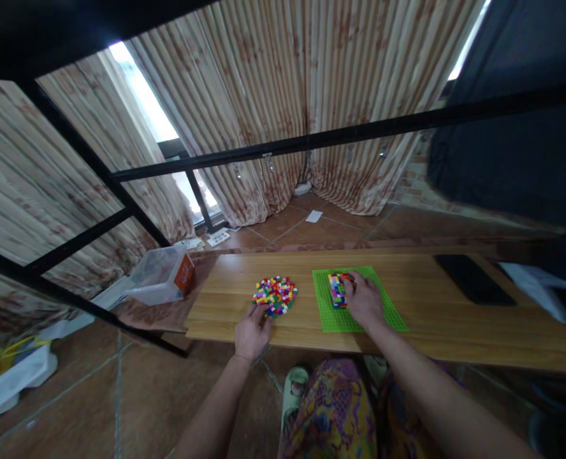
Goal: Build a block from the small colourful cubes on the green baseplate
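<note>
A loose pile of small toy building bricks [276, 294] in many colours lies on the wooden table. My left hand [252, 331] is at the near edge of this pile, its fingertips touching the bricks and the thumb a little apart. To the right is a green studded baseplate [328, 319], bearing a low multicoloured brick block [337, 290]. My right hand [365, 299] rests over the right side of that block with thumb and fingers bent together. Its fingers cover part of the block, and whatever sits between them is too small to make out.
A dark flat phone-like slab [474, 279] lies at the table's [225, 287] right end. A clear plastic box [161, 274] with an orange label stands beyond the left end. Black metal bars [283, 148] cross above, before striped curtains [264, 76]. My knees are below the near edge.
</note>
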Motion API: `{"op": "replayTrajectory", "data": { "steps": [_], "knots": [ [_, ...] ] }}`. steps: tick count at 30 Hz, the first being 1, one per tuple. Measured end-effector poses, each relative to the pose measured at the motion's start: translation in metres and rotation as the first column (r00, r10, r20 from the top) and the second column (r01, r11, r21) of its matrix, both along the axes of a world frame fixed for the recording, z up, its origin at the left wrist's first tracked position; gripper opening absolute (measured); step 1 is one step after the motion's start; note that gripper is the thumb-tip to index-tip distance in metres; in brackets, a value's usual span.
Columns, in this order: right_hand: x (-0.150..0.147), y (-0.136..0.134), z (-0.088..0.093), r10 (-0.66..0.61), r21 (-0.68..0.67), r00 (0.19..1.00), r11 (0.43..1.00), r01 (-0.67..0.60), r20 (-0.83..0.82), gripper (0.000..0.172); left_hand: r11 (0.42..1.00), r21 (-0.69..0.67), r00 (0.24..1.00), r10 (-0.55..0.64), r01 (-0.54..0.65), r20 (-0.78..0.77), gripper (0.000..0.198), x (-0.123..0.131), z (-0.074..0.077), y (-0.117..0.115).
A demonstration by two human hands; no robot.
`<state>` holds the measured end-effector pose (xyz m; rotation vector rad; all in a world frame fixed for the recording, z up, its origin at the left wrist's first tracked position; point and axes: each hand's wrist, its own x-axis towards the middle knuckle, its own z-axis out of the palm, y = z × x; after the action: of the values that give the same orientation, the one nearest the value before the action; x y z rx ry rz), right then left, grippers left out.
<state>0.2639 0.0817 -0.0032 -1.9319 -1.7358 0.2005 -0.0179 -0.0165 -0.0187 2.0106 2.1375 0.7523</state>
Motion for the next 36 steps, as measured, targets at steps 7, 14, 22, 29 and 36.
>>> {"op": "replayTrajectory", "data": {
  "steps": [7,14,22,29,36],
  "knots": [
    [0.0,-0.004,0.005,0.005,-0.035,1.0,0.999,-0.006,-0.006,0.044,1.0,0.006,0.998,0.01,-0.011,0.059,0.028,0.0,-0.001,0.0],
    [0.001,-0.012,0.002,0.029,-0.024,0.999,0.999,-0.03,-0.04,0.048,0.999,-0.005,0.988,0.048,-0.047,0.146,0.032,-0.002,-0.005,0.001],
    [-0.003,-0.015,0.006,-0.012,-0.013,0.993,1.0,0.01,-0.116,0.049,0.996,0.085,0.984,0.017,-0.033,0.178,0.028,0.0,0.001,0.0],
    [0.001,-0.015,0.013,-0.068,0.042,0.977,0.996,0.078,-0.201,0.046,0.975,0.149,0.96,0.126,-0.167,0.25,0.023,-0.008,0.001,0.01],
    [-0.001,-0.01,0.014,-0.048,0.068,0.944,0.995,0.074,-0.326,0.042,0.976,0.086,0.938,0.164,-0.198,0.304,0.021,0.007,0.019,0.019]
  ]
}}
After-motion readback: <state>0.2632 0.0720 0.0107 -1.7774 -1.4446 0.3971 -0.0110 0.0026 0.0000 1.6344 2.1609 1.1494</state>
